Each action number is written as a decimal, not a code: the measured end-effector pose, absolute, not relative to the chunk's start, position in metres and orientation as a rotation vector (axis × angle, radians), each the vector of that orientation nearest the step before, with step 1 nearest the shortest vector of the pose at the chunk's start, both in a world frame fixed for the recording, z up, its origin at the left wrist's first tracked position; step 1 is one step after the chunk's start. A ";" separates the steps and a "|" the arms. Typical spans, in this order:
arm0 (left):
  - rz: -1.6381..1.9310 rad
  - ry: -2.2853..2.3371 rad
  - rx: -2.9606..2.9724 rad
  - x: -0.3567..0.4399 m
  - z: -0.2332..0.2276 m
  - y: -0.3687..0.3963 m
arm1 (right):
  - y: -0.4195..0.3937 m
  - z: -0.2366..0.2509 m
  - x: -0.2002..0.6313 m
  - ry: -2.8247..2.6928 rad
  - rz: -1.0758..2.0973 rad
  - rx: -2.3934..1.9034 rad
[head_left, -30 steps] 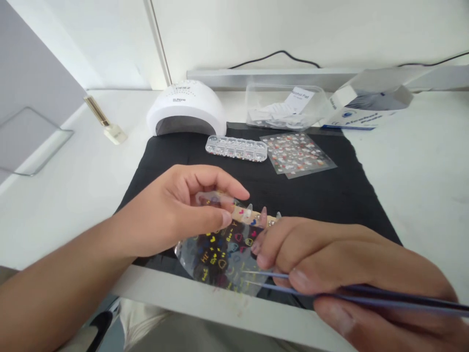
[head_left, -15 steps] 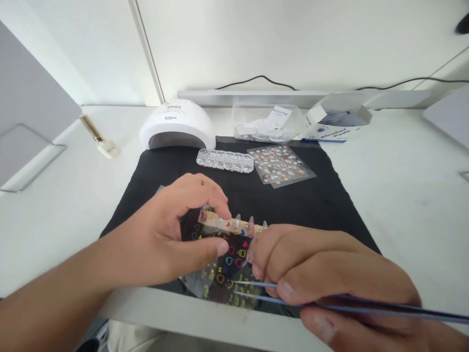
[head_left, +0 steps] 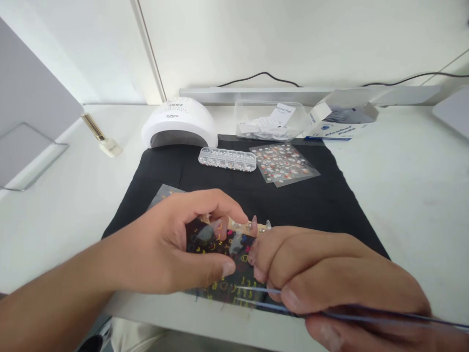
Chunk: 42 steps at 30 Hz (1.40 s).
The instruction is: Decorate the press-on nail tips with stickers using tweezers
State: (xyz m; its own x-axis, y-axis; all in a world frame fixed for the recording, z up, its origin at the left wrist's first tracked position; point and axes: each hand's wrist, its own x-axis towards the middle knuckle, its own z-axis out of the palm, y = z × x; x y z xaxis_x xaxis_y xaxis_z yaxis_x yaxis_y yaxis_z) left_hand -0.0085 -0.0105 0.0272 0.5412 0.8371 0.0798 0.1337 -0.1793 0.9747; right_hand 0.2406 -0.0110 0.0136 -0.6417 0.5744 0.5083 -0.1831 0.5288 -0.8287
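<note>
A clear sticker sheet with neon outline drawings spans the space between my hands, over the front edge of the black mat. My left hand curves round its left side, thumb in front and a fingertip showing through the film. Tweezers lie in the grip of my right hand, their two tips apart over the sheet's lower part. The right hand's other fingers touch the sheet's right side. Behind its top edge runs a tan strip bearing clear, pointed nail tips, partly covered by my fingers.
On the black mat lie a rhinestone case and patterned sticker sheets. Behind stand a white nail lamp, a clear tub of packets and an alcohol pad box. A polish bottle is at left.
My left index finger has moved right along the tan strip, and another fingertip now shows through the sheet. The thumb shifted slightly right and down. My right hand keeps the tweezers, nearly still.
</note>
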 end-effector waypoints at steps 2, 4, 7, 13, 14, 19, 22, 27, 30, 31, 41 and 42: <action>0.837 0.834 1.630 -0.010 0.025 -0.010 | -0.009 0.014 0.241 -1.974 1.184 -0.307; 0.929 0.829 1.567 -0.011 0.023 -0.009 | -0.007 0.013 0.241 -1.959 1.181 -0.297; 1.064 0.770 1.349 -0.011 0.022 -0.007 | -0.006 0.012 0.239 -1.865 1.161 -0.316; 1.130 0.692 1.105 -0.007 0.020 -0.006 | -0.008 0.007 0.234 -1.729 1.047 -0.371; 1.132 0.688 1.104 -0.007 0.020 -0.006 | -0.008 0.007 0.234 -1.718 1.040 -0.381; 1.240 0.680 1.114 -0.004 0.017 -0.009 | -0.010 0.005 0.234 -1.685 0.976 -0.421; 1.280 0.669 1.117 -0.003 0.015 -0.008 | -0.012 0.004 0.234 -1.680 0.962 -0.425; 1.274 0.653 1.192 0.003 0.007 -0.012 | -0.013 0.004 0.233 -1.677 0.919 -0.407; 1.370 0.710 1.348 0.010 0.001 -0.020 | -0.013 0.004 0.235 -1.662 0.897 -0.426; 1.408 0.710 1.405 0.012 0.000 -0.022 | -0.013 0.004 0.235 -1.665 0.887 -0.426; 1.368 0.763 1.744 0.011 0.003 -0.019 | -0.014 0.011 0.236 -1.740 0.899 -0.431; 1.364 0.778 1.734 0.012 0.004 -0.019 | -0.014 0.010 0.236 -1.754 0.901 -0.426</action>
